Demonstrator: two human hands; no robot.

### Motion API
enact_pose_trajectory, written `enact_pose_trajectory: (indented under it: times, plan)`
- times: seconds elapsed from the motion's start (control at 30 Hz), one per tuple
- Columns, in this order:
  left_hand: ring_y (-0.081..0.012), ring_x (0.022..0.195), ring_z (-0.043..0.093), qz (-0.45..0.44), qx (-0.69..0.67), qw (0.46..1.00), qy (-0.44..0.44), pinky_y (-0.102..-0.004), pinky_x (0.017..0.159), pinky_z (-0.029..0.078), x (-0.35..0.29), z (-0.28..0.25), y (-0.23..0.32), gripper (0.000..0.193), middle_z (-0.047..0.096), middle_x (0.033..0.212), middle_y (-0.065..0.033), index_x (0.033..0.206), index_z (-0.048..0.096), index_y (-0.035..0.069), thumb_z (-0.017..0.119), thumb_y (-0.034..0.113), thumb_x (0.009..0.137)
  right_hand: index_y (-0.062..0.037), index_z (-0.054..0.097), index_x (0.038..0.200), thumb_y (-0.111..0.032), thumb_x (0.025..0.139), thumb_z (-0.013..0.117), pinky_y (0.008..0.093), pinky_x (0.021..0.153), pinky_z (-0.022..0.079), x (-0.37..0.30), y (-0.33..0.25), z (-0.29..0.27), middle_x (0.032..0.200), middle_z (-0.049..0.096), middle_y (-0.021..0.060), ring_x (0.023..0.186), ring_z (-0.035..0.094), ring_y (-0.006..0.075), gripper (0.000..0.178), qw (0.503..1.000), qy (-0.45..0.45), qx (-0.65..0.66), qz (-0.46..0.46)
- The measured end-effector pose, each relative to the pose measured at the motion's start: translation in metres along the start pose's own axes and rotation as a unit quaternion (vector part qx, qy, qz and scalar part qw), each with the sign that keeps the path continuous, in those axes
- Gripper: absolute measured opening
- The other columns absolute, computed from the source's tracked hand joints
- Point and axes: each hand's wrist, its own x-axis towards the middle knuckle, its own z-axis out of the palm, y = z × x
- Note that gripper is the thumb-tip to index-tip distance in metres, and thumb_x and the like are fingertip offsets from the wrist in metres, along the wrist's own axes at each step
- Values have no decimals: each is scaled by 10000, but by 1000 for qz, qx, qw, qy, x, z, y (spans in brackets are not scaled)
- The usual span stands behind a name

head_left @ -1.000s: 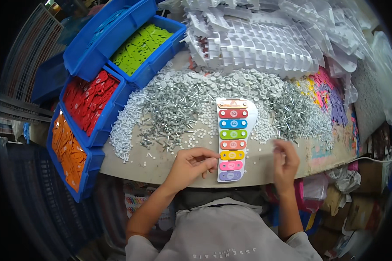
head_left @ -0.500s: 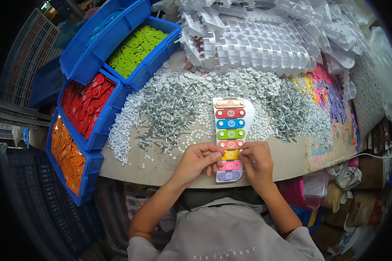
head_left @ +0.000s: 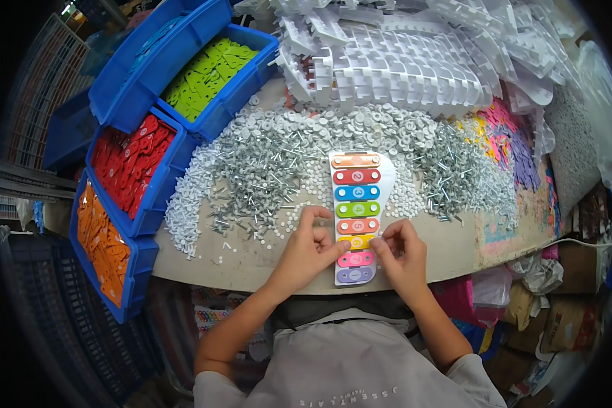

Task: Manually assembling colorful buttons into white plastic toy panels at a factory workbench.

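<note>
A toy xylophone (head_left: 385,178) with a white base and several coloured bars lies upright before me at the table's front edge. White round caps sit on the ends of its upper bars; the purple bar (head_left: 355,275) at the bottom shows small dark spots at its ends. My left hand (head_left: 304,253) rests its thumb on the left end of the yellow bar (head_left: 358,243), index finger raised and apart. My right hand (head_left: 404,257) presses its thumb on that bar's right end, with its other fingers loosely bent away from the thumb. Any cap under the thumbs is hidden.
Metal pins (head_left: 255,194) and white caps (head_left: 360,126) lie heaped beyond the xylophone, with more pins (head_left: 445,180) at right. Blue bins (head_left: 177,178) at left hold red, orange, green and blue bars. White plastic bases (head_left: 408,75) are stacked behind; pink and purple bars (head_left: 520,160) lie far right.
My left fingers have spread and lifted, and its thumb has come down on the yellow bar. The right hand's pinch has loosened, its thumb now on the bar's end.
</note>
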Motion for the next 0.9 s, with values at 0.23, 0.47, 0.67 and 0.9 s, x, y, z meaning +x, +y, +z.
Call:
enact_pose_trajectory:
  times: [0.23,0.47,0.67,0.9]
  plan:
    - [-42,551,501,-108,32,991,-77,-195,510,347,10,-7,10,602,585,651,-6,1359,321,-13,704,170,932,-48,482,1047,-200,957,685,228,387,307,20,6,-20,616,567,18,435,459,65,268,949,-208,149,185]
    - [-66,530,552,-127,-24,983,-127,-212,477,385,23,-15,18,721,629,660,-30,1428,263,-24,719,168,904,-44,474,1140,-231,1012,599,226,403,349,24,2,-16,646,558,12,440,478,75,258,939,-248,176,161]
    - [-60,509,544,-148,-21,978,-144,-202,447,363,30,-16,17,629,625,642,-30,1350,329,-25,726,125,886,-39,477,1139,-213,1030,568,225,397,330,24,5,-14,640,566,12,435,466,60,225,948,-251,136,140]
    - [-52,502,521,-144,-5,980,-140,-196,443,331,30,-15,14,665,613,643,-19,1386,319,-27,738,122,892,-36,485,1116,-201,1029,571,229,388,320,17,6,-10,623,577,12,423,457,54,205,964,-211,120,107]
